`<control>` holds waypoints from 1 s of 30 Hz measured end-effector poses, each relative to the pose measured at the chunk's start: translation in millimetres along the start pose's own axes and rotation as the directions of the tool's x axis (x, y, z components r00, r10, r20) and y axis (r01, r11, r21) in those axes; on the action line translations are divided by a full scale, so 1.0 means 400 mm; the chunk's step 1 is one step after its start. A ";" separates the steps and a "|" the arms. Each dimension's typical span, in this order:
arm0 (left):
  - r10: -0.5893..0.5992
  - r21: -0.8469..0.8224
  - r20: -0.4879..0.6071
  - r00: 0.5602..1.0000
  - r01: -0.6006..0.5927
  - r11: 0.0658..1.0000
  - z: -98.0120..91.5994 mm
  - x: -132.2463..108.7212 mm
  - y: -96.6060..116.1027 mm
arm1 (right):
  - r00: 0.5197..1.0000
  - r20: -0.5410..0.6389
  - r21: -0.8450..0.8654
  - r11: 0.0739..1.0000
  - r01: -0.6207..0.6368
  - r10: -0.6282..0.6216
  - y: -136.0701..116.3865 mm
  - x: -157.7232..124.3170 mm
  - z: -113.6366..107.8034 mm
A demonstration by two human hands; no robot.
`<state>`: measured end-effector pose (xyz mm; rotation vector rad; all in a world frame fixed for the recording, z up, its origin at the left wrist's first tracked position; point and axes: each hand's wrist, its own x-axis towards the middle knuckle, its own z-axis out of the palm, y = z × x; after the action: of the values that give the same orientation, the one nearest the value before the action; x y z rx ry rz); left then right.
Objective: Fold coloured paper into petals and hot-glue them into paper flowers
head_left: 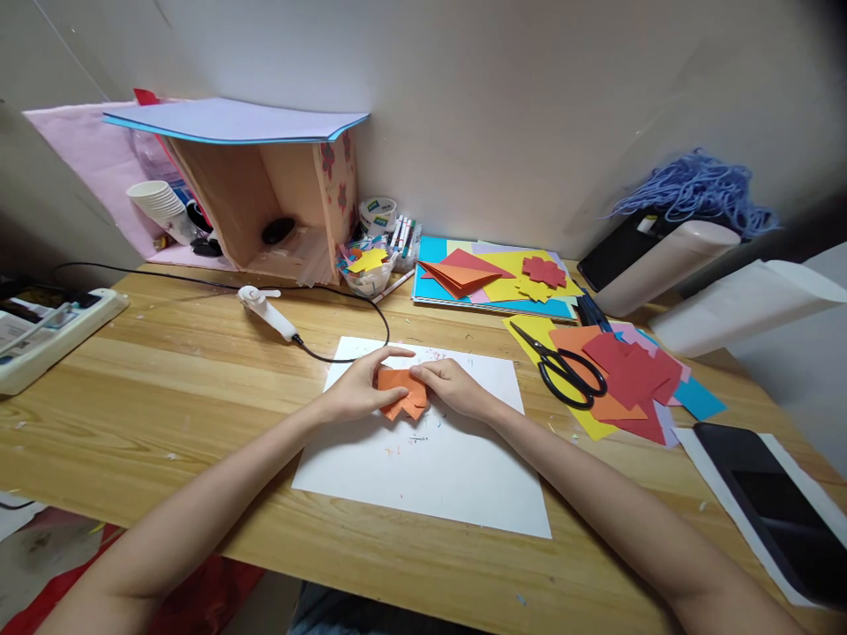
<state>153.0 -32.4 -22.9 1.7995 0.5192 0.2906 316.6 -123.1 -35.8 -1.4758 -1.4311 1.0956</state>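
Observation:
A folded orange paper cut-out (401,394) lies over a white sheet (423,459) in the middle of the wooden table. My left hand (361,386) pinches its left side, thumb under and fingers curled over the top. My right hand (456,386) grips its right edge with closed fingers. Both hands meet over the paper, just above the white sheet.
Black-handled scissors (562,370) lie on coloured paper sheets (622,379) to the right. More coloured paper (496,278) is stacked at the back. A white corded tool (268,313), a cardboard box (265,212), a power strip (46,331) and a black tablet (774,503) stand around.

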 end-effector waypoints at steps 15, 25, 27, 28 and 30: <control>0.137 0.092 -0.307 0.942 -0.114 0.989 -0.001 0.003 -0.014 | 0.971 -0.232 0.300 0.954 0.019 0.054 0.011 0.010 0.004; -0.015 0.270 0.030 0.999 0.006 0.963 -0.132 -0.018 0.047 | 0.956 -0.293 0.343 0.935 0.092 0.014 0.022 0.005 0.006; -0.101 0.241 0.116 0.988 0.071 0.968 -0.194 -0.054 0.066 | 0.950 -0.312 0.295 0.951 0.093 0.004 0.019 0.008 0.009; -0.159 0.231 0.155 0.975 0.120 0.965 -0.226 -0.078 0.071 | 0.951 -0.309 0.257 0.963 0.086 -0.003 0.015 0.014 0.014; -0.237 0.208 0.199 0.951 0.196 0.958 -0.290 -0.130 0.070 | 0.949 -0.313 0.159 0.983 0.087 -0.034 0.000 0.044 0.030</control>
<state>60.8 33.9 40.7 1.9055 0.5944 -0.1151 305.0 -106.0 -40.4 -1.3999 -1.1276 0.8798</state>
